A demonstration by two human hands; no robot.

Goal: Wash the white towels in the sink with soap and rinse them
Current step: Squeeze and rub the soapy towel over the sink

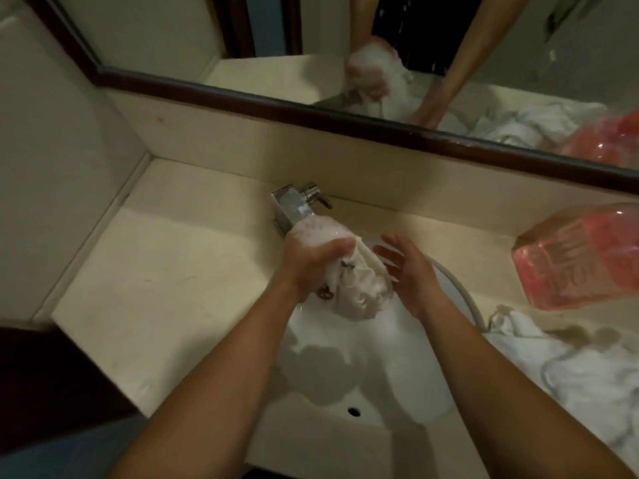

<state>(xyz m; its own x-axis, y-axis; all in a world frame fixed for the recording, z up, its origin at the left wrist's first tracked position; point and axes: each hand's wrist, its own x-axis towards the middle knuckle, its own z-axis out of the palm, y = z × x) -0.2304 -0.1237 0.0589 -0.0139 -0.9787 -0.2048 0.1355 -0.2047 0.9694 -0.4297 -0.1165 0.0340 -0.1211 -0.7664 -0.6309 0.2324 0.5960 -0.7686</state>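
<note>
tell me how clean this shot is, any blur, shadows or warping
Head view: dim, warm light; the pink bottle is smeared at the right edge; wide-angle bending curves the mirror frame; arm shadows fall across the sink; the sudsy towel in the left hand is fairly sharp, the right hand slightly soft.

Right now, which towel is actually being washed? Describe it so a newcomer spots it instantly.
Start at the white sink under the mirror, then the chrome faucet at its back. Just below the spout, the left hand grips a bunched, soapy towel. Unlike the towel pile lying on the counter to the right, it is foam-covered and held up.
</note>
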